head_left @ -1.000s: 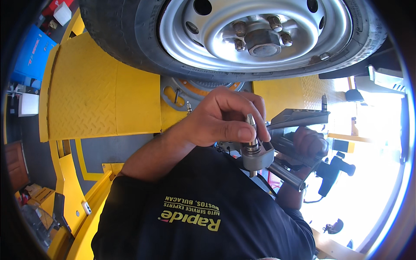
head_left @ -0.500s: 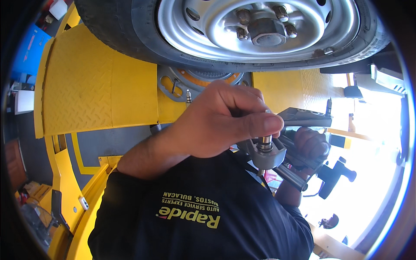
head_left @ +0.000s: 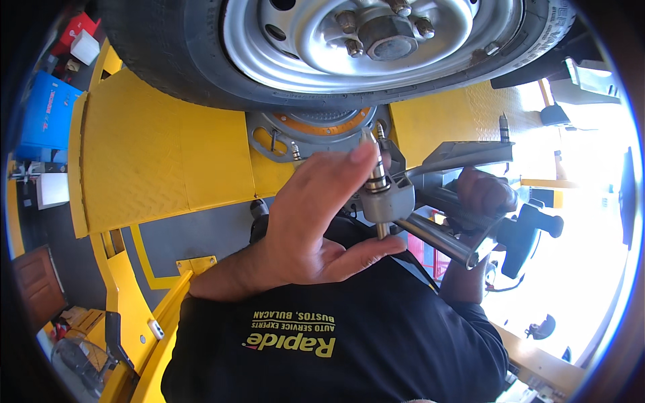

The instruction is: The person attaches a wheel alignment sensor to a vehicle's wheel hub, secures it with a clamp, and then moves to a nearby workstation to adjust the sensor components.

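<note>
A grey metal wheel clamp (head_left: 437,238) with bars and claw arms is in front of my chest, below the wheel. My left hand (head_left: 302,221) spans the clamp's end block (head_left: 392,203). One fingertip touches the top of the ringed metal pin (head_left: 377,176) in that block, and the thumb presses at its lower end. The other fingers are partly hidden. My right hand (head_left: 487,193) is closed around the clamp's body at the right, in shadow. Above stands a tyre (head_left: 175,50) on a silver steel rim (head_left: 322,74) with a large hub nut (head_left: 392,40).
Yellow ramp plates (head_left: 161,148) lie on both sides of a round turntable (head_left: 316,124) under the tyre. A black knob handle (head_left: 531,232) sticks out at the clamp's right. Blue and white boxes (head_left: 50,114) stand at the far left.
My left hand has gone from pinching the pin's top to spanning it, thumb below and finger above. The clamp has shifted slightly left and up. My right hand keeps hold of it.
</note>
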Demonstrator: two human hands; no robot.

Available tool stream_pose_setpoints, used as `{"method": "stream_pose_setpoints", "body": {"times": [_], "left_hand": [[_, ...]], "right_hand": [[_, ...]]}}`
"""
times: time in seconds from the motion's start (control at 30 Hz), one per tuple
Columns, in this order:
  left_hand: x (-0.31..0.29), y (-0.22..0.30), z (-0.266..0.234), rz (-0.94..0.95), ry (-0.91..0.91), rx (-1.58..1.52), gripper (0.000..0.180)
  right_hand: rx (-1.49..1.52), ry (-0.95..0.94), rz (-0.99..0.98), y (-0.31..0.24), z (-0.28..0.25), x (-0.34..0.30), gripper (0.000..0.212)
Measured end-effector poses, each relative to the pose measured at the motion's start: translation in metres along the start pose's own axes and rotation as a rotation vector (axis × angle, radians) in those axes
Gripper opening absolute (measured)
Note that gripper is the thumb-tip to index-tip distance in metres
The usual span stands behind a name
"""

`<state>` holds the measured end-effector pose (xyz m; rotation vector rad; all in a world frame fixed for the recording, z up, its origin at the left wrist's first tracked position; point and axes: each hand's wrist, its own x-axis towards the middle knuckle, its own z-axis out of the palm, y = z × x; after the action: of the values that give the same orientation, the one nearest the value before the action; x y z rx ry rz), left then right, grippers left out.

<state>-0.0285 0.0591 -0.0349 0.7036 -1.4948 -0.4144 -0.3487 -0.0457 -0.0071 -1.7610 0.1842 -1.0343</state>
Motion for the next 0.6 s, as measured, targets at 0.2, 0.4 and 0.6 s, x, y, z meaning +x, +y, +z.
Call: {"method": "stream_pose_setpoints", "body": {"times": [0.2, 0.4, 0.6], "left_hand": [[0.000, 0.009, -0.017, -0.144, -0.099, -0.004, 0.085], [-0.002, 0.016, -0.021, -0.196, -0.121, -0.123, 0.080], [-0.002, 0.018, -0.017, -0.484, -0.011, -0.370, 0.086]], "right_hand": [[-0.006, 0.085, -0.037, -0.001, 0.024, 0.003, 0.038], [-0.096, -0.020, 0.012, -0.006, 0.013, -0.011, 0.043], [-0.088, -0.052, -0.065, -0.007, 0.020, -0.008, 0.029]]}}
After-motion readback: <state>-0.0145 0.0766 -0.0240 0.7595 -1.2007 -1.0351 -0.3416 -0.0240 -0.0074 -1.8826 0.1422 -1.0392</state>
